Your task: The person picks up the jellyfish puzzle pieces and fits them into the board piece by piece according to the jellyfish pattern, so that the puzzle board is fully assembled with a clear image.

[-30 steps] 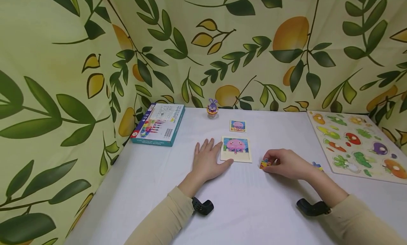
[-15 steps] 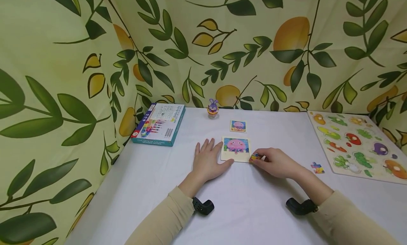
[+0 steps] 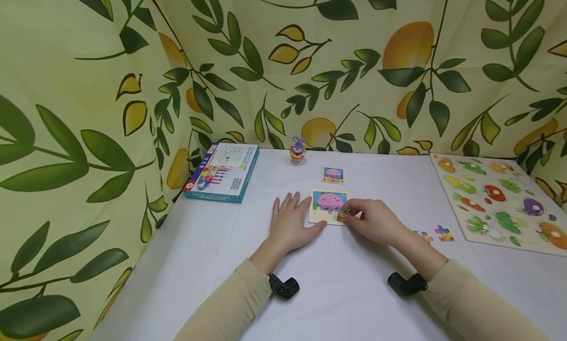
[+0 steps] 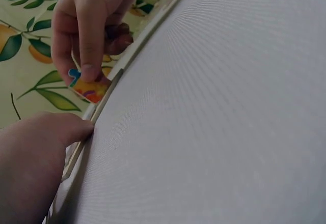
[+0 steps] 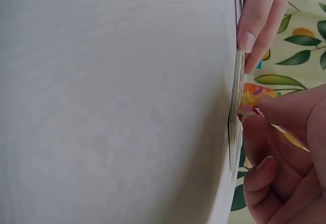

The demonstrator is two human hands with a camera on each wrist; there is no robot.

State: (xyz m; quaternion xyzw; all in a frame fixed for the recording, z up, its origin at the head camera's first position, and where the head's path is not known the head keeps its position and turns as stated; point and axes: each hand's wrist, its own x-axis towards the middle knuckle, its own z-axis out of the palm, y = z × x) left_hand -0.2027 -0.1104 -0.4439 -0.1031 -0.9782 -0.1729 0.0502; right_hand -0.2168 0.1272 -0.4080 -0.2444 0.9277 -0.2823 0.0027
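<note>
A puzzle board (image 3: 317,216) with a pink jellyfish picture in its upper part lies mid-table. My left hand (image 3: 288,225) lies spread flat at its left side, thumb and fingertips on the board's edge. My right hand (image 3: 372,220) pinches a jigsaw piece (image 3: 342,216), orange and yellow with a blue tab, between thumb and fingers over the board's lower right. In the left wrist view that jigsaw piece (image 4: 90,89) is tilted, its lower edge right at the board. The right wrist view has the piece (image 5: 254,95) beside the board's edge, near the left thumb.
More jigsaw pieces (image 3: 444,233) lie right of the right hand, partly behind its wrist. A small jellyfish picture card (image 3: 333,175) is behind the board. Farther back stand a purple rabbit figure (image 3: 298,150) and a boxed set (image 3: 221,173). A vegetable peg board (image 3: 496,198) lies at right.
My right hand has moved left with the jigsaw piece, from beside the puzzle board to over its lower right. Loose pieces behind its wrist have come into view. The left hand stays put.
</note>
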